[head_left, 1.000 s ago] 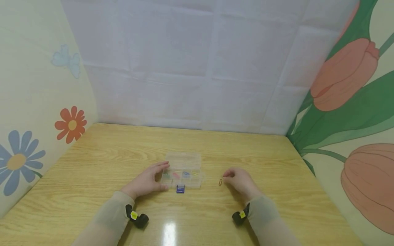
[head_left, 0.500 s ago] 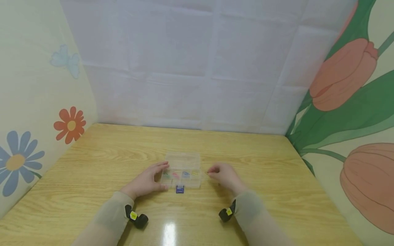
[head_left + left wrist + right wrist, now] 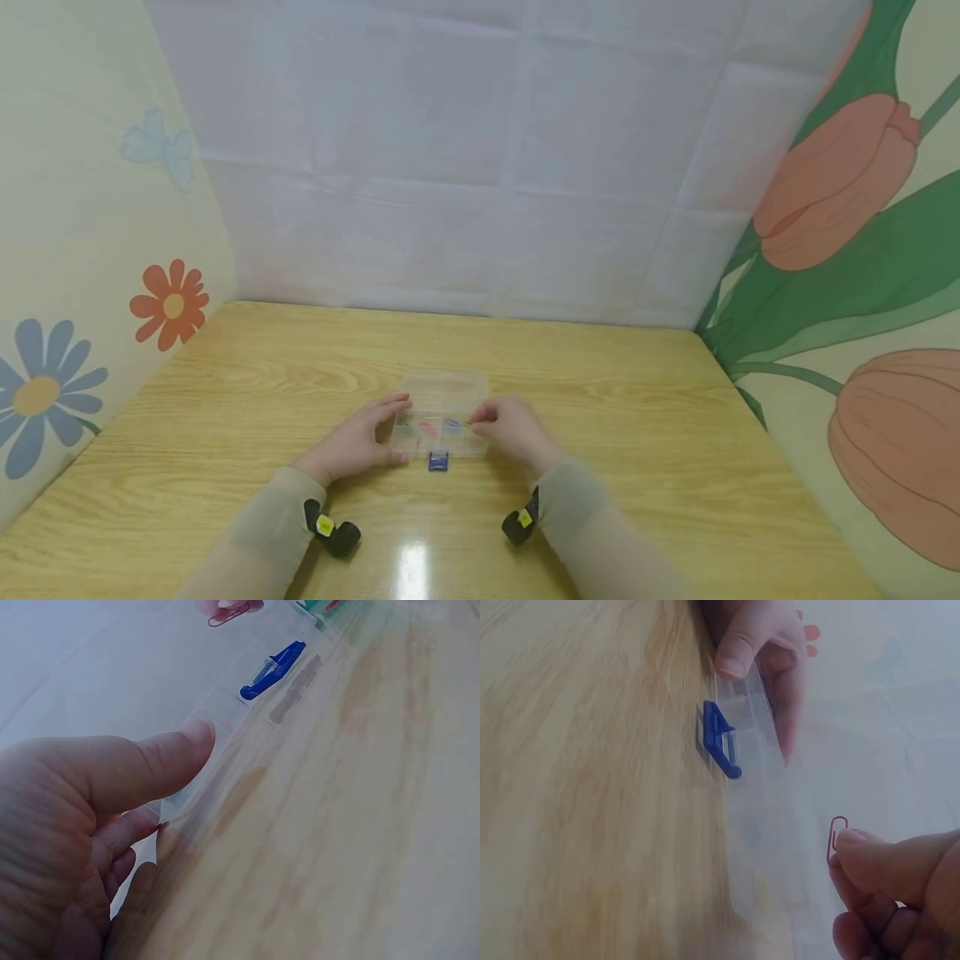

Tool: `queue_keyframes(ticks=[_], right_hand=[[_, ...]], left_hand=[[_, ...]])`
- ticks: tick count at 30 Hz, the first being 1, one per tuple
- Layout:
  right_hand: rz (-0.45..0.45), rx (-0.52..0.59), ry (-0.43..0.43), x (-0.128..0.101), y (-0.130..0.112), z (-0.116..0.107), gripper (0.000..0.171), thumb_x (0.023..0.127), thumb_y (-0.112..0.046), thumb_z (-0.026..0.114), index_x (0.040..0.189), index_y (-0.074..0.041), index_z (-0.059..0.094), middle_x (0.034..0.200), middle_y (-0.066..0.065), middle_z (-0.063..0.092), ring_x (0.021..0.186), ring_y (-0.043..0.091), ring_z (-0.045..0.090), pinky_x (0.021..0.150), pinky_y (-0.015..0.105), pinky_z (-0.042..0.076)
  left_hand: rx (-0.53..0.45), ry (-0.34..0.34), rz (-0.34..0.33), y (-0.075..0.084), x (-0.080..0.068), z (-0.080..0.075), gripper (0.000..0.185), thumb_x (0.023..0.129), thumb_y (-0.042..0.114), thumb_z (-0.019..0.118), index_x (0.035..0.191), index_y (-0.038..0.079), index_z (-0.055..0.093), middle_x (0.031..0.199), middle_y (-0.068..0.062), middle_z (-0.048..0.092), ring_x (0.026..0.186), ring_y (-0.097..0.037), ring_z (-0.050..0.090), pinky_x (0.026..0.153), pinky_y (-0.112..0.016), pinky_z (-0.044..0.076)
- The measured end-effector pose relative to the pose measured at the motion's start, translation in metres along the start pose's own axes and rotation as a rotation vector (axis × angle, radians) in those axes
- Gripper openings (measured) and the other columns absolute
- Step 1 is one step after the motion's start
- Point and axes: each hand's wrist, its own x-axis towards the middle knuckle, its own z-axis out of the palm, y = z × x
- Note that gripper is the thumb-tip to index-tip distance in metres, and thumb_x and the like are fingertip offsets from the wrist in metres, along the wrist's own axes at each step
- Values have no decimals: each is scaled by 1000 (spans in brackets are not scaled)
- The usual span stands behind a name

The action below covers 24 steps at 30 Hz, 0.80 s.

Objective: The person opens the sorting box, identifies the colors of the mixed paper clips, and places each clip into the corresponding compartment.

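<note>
Paperclip (image 3: 837, 834) pinched between the right hand (image 3: 508, 429) thumb and fingertip, hanging over the clear compartment box (image 3: 446, 390); it could slip (the pinch catches only its lower end) and land in the wrong compartment. Left hand (image 3: 360, 440) grips the box's 9 o'clock end, thumb on the near wall. Blue latch (image 3: 720, 739) sits at 6 o'clock.

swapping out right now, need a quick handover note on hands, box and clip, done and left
Left hand: thumb and fingers hold the left end of the clear plastic compartment box, lid open, blue latch toward the person.
Right hand: pinches a small pinkish wire paper clip over the box's right end.
Done: green, red and blue compartments hold clips.
Left: this clip is not yet dropped in; lid not closed.
</note>
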Motion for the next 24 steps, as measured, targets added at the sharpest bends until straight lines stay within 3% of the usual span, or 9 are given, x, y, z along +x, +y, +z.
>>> queue_keyframes(ticks=[8, 24], right_hand=[[37, -23, -25, 5, -10, 14, 4, 88, -16, 69, 88, -19, 71, 90, -8, 64, 86, 13, 58, 83, 38, 50], [11, -72, -23, 8, -11, 23, 3, 86, -16, 71, 85, -18, 73, 85, -9, 64, 80, 11, 57, 77, 34, 49]], left_hand=[[-12, 1, 6, 0, 0, -1, 84, 75, 38, 81, 144, 10, 44, 153, -8, 34, 140, -39, 25, 111, -61, 20], [-30, -8, -7, 1, 0, -1, 84, 75, 38, 81, 145, 11, 44, 154, -6, 33, 141, -37, 24, 111, -60, 20]])
